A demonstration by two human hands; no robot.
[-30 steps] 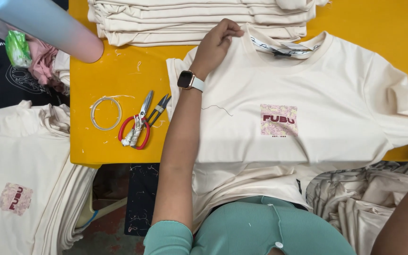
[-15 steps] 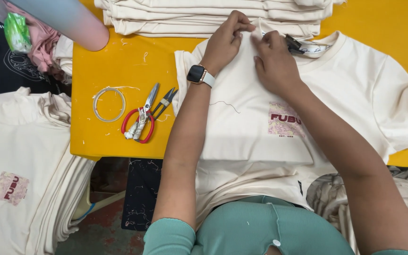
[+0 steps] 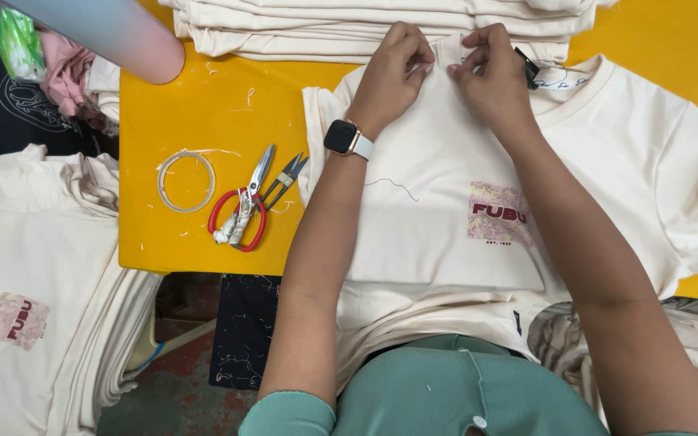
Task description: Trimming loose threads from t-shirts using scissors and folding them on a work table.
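A cream T-shirt [image 3: 446, 234] with a small pink and dark red print on the chest lies flat on the yellow table [image 3: 195, 105]. My left hand [image 3: 389, 73], with a dark smartwatch on its wrist, pinches the fabric at the shirt's shoulder near the collar. My right hand [image 3: 490, 69] pinches the same fold right beside it, fingertips nearly touching. A loose thread lies on the shirt front below the left wrist.
Red-handled scissors [image 3: 240, 214], small thread snips [image 3: 284, 178] and a roll of clear tape [image 3: 185, 180] lie left of the shirt. A stack of folded cream shirts [image 3: 349, 24] sits at the table's far edge. Another pile of cream shirts [image 3: 34, 299] is at the left.
My right hand came in from the lower right and joined the left at the shirt's shoulder. Both hands now pinch the fabric close together.
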